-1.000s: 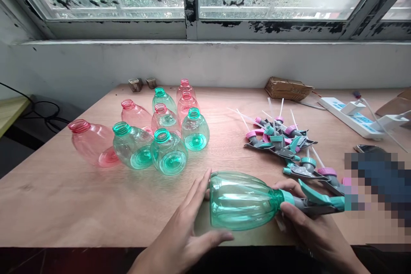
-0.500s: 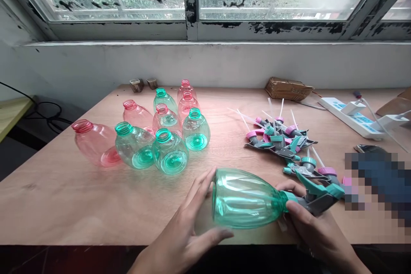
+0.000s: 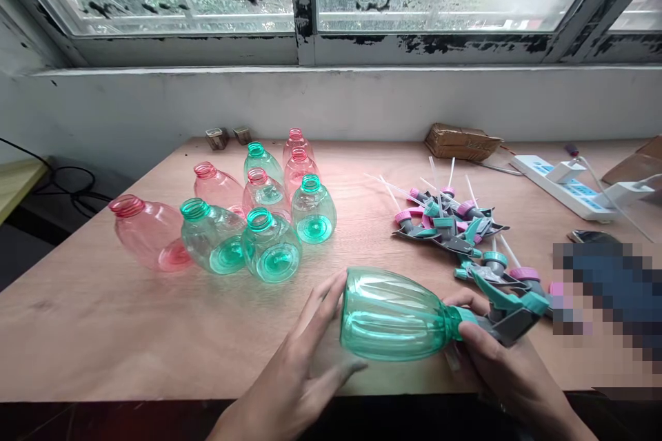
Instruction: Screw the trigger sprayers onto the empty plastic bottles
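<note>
First, five translucent red bottles [image 3: 152, 234] and four translucent green bottles [image 3: 272, 255] stand uncapped on the wooden tabletop [image 3: 129, 331]. Their broad bases give stability; the close grouping presumably keeps them together and apart from the loose parts.

Next, the left hand [image 3: 292, 365] is spread at the base of a green spray bottle [image 3: 393, 317], thumb standing off from the wall. Whether its fingertips bear on the base cannot be told; the position would suit steadying the wide end. The spray bottle is held sideways above the near part of the tabletop, base left and neck right, probably to give each hand one end.

The right hand [image 3: 507, 365] grasps the turquoise collar [image 3: 464, 315] between thumb and fingers, a narrow section likely to allow firm control. The trigger [image 3: 499, 298] lies uppermost, free of the fingers.

Beyond it, trigger sprayer heads [image 3: 455, 244] overlap in a heap, several dip tubes [image 3: 509, 251] projecting upward; their irregular shape likely prevents neat stacking.

Far right, a white power strip [image 3: 558, 182] carries inserted plugs, presumably set back to keep cords away from the hands.
</note>
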{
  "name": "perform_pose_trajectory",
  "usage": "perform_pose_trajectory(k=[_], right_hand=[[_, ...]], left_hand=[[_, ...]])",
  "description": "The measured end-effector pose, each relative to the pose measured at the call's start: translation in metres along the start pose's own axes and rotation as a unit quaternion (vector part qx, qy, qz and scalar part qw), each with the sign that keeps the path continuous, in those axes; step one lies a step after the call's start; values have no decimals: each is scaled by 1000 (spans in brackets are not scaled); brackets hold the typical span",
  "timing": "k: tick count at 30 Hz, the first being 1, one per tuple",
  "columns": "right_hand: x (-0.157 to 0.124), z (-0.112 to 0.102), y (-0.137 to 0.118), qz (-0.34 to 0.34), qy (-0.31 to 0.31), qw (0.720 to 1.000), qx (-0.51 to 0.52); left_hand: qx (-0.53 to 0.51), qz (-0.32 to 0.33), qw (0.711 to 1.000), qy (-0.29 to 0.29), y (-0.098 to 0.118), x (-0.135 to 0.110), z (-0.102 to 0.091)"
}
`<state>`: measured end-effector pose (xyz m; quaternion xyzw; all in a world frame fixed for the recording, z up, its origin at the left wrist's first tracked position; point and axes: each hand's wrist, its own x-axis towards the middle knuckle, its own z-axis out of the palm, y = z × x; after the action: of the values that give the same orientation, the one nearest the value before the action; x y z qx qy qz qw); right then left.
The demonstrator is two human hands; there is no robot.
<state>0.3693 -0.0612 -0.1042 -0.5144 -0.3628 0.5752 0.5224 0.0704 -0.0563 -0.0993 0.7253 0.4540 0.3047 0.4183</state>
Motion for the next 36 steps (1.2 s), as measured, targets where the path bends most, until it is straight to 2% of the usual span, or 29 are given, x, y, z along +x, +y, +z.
perform_pose_trajectory(k=[5,11,17,22,28,31,33,36], right_hand=[[0,2,-3,-3,-13,1000,-6],[1,4,-2,-9,1,1000,30],[2,2,1,-20,-15,1000,14],[4,1,1,-28,-32,999,6],[-2,-4,4,-22,-37,998,-35],[-5,-5,6,-21,-24,999,-31],[-5,-3,6,-9,-24,1000,10],[-3,1,5,22,-29,998,59]], left_hand=[[-19,-19,1000,6,4,2,-3],[-2,68,997,38,4,5,1],[-17,28,998,50,4,7,-2],[-16,77,996,48,7,9,1],[-75,20,995,60,-4,2,-1],[-22,16,999,32,-5,2,-4],[21,51,998,32,-2,3,-2],[59,157,983,80,4,2,6]])
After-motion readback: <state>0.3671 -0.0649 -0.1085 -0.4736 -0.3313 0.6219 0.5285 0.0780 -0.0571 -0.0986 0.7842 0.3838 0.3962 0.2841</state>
